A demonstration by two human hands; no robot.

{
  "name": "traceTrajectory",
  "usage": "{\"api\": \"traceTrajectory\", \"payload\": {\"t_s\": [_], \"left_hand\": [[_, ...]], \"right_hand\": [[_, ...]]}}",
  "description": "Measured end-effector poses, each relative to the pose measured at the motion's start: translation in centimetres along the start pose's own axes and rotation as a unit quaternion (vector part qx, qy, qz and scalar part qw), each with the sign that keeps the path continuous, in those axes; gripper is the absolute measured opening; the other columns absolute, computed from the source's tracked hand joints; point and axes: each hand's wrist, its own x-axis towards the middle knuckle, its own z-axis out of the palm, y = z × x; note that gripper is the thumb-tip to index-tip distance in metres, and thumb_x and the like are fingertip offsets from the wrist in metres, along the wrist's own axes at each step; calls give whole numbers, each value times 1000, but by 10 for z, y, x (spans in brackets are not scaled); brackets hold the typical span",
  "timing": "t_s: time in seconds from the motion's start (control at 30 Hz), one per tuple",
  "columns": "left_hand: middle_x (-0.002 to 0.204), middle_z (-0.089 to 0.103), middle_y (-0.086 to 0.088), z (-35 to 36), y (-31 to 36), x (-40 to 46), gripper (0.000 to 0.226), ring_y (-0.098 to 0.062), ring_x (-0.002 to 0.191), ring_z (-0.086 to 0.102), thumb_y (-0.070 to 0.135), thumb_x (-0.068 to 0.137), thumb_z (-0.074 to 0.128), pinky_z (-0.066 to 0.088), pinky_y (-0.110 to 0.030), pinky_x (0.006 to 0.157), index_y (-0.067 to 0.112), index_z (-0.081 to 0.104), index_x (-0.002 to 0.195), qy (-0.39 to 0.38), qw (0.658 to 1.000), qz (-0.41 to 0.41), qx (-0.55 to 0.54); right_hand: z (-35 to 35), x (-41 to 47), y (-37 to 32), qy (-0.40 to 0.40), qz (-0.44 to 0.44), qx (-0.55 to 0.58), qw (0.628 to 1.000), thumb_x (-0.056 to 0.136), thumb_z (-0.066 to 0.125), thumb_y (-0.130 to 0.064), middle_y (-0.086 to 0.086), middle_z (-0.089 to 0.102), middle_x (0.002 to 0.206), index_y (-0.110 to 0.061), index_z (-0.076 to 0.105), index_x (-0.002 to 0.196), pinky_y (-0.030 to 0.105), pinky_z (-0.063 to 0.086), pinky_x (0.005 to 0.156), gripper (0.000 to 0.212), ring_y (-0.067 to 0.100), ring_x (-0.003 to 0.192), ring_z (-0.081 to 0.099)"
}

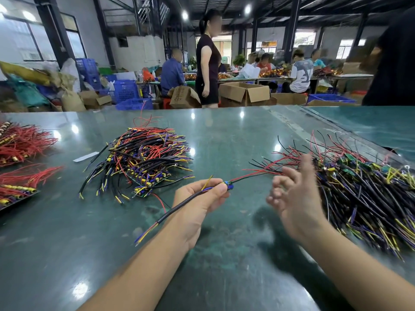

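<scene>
My left hand (197,203) grips a wired assembly (229,185) above the green table (224,135). Its thick black cable runs down-left to bare yellow and purple ends, and thin red and black wires lead right from a small blue-green part at my fingertips. My right hand (294,198) hovers just to the right, blurred, fingers loosely spread and holding nothing, next to a large heap of similar wired parts (359,189). A second heap of wired parts (146,158) lies at centre left.
Bundles of red wires on boards (20,153) lie at the table's left edge, and a white strip (86,157) near the middle heap. Beyond the table stand a person (207,61), cardboard boxes (244,93), blue crates (125,90) and seated workers.
</scene>
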Motion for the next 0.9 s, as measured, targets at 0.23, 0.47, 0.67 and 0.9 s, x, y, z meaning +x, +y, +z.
{"api": "traceTrajectory", "payload": {"t_s": [0.23,0.47,0.67,0.9], "left_hand": [[85,74,-8,-2,-2,-4,16,-14,76,71,21,81,63,54,-20,69,11,76,84,-125,989,-37,64],[85,72,-5,-9,1,0,18,-13,75,70,14,96,53,54,-21,70,6,67,105,-110,983,-30,147],[73,71,-2,-11,4,2,24,-10,64,66,37,69,69,52,-18,61,13,72,73,-70,987,-10,143],[79,74,-7,-10,9,5,35,-12,63,68,42,71,61,54,-20,57,12,78,74,-118,991,-67,-4]], "right_hand": [[15,-15,25,-169,-18,-166,971,67,67,-34,5,66,75,-10,67,83,24,46,69,29,13,68,55],[13,-18,22,-195,-14,-201,960,55,79,-28,7,69,75,-13,72,76,24,50,69,27,14,71,60],[11,-14,17,-173,29,-101,979,55,77,-18,6,69,74,-12,72,74,19,55,67,21,12,67,64],[8,-8,11,-180,93,31,979,64,69,-8,5,72,75,-9,77,74,18,56,66,12,10,64,67]]}}
